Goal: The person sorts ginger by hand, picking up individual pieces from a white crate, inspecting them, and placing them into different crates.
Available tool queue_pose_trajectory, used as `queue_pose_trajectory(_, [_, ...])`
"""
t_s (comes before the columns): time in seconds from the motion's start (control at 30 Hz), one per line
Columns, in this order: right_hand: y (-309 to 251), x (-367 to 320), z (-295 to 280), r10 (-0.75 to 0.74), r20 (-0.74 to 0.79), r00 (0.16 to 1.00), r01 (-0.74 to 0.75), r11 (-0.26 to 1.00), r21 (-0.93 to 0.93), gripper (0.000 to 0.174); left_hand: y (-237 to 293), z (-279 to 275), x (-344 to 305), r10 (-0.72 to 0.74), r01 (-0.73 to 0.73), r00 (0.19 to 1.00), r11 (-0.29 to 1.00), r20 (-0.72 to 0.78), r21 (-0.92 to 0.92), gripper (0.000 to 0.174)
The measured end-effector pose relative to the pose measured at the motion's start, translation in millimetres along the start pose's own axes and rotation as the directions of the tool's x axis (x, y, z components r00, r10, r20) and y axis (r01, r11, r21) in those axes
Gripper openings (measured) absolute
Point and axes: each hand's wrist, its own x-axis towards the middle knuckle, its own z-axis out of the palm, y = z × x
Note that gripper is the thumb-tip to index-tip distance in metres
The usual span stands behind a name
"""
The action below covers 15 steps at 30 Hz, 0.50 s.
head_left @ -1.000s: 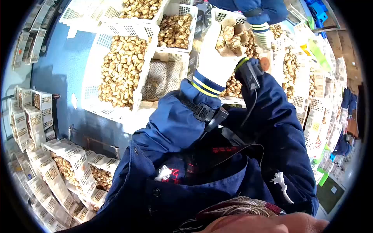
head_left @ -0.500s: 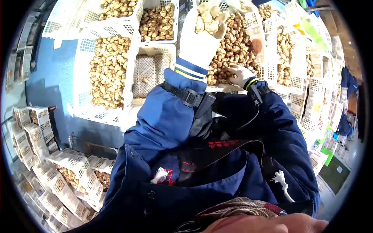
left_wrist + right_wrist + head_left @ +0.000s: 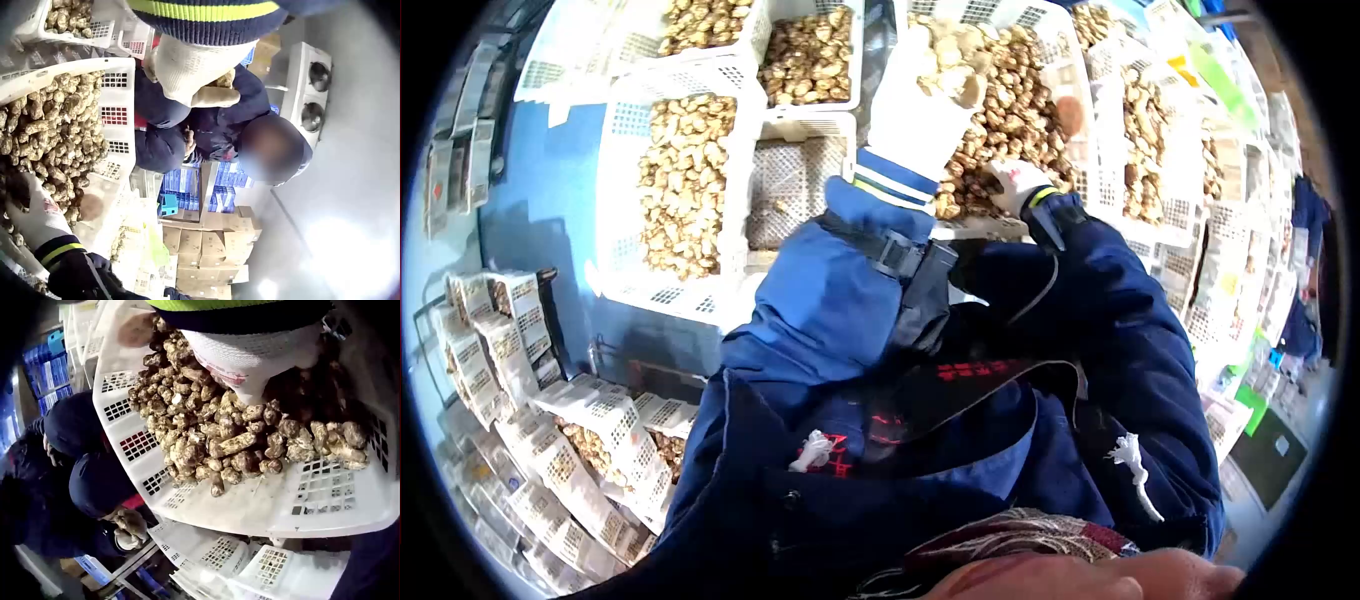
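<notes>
My left hand (image 3: pixel 920 115), in a white knit glove, cups several pale brown mushrooms (image 3: pixel 952 65) above the far left side of a white plastic crate (image 3: pixel 1055 25). In the left wrist view, its gloved fingers (image 3: pixel 215 97) curl, and one mushroom (image 3: pixel 225 78) shows beside them. My right hand (image 3: pixel 1017 185), also gloved, reaches into the crate at its near side, in the heap of mushrooms (image 3: pixel 1015 110). The right wrist view shows this hand (image 3: pixel 250 359) pointing down into the mushrooms (image 3: pixel 212 425), with its fingertips hidden; I cannot tell if they hold one.
A crate of lighter mushrooms (image 3: pixel 685 185) stands to the left, with an almost bare crate (image 3: pixel 798 190) between. More filled crates (image 3: pixel 1145 150) line the right. Another person (image 3: pixel 212 131) in dark clothes sits across from me. Stacked cartons (image 3: pixel 209 247) stand behind.
My right hand has come down from close beside the left hand into the near side of the crate. The left hand, still holding mushrooms, has shifted left. The head view has turned slightly.
</notes>
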Motion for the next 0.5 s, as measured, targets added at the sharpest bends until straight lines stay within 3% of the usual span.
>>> queue_pose_trajectory(0.03, [2,6,-1,0.129,0.106,0.986,-0.121,0.989,-0.083,0.049,6,3,2,-0.069,0.07,0.997,0.997,0.041,-0.023,0.032])
queue_pose_trajectory(0.1, [20,2,-12,0.122,0.07,0.99,-0.105,0.972,-0.212,0.042,10,11,1,-0.126,0.121,0.992,0.976,-0.014,-0.181,0.024])
queue_pose_trajectory(0.13, [30,-1,-19,0.197,0.02,0.98,-0.187,0.955,-0.231,0.041,12,11,0,-0.155,0.139,0.987,0.956,-0.043,-0.259,0.02])
queue_pose_trajectory(0.17, [40,-3,-22,0.264,-0.029,0.964,-0.262,0.932,-0.249,0.04,13,0,2,-0.101,0.093,0.992,0.991,-0.078,-0.099,0.021])
queue_pose_trajectory(0.23, [50,-14,-29,0.178,-0.294,0.939,-0.253,0.937,-0.242,0.043,13,-5,4,-0.053,0.048,0.997,0.994,-0.05,-0.098,0.022])
queue_pose_trajectory(0.27, [49,-17,-27,0.244,-0.33,0.912,-0.326,0.918,-0.224,0.046,14,-10,5,-0.052,0.047,0.998,0.992,-0.037,-0.119,0.022])
queue_pose_trajectory(0.3, [31,-19,-35,0.283,-0.252,0.925,-0.327,0.933,-0.154,0.047,13,-12,6,-0.063,0.059,0.997,0.99,-0.033,-0.129,0.022])
queue_pose_trajectory(0.4, [-10,-8,-32,0.051,-0.147,0.988,-0.064,0.994,-0.089,0.051,11,-5,5,-0.1,0.095,0.995,0.978,-0.016,-0.186,0.024])
queue_pose_trajectory(0.5, [-49,11,-4,-0.285,-0.151,0.946,0.26,0.951,-0.166,0.057,9,-4,11,-0.116,0.105,0.991,0.984,-0.069,-0.144,0.026])
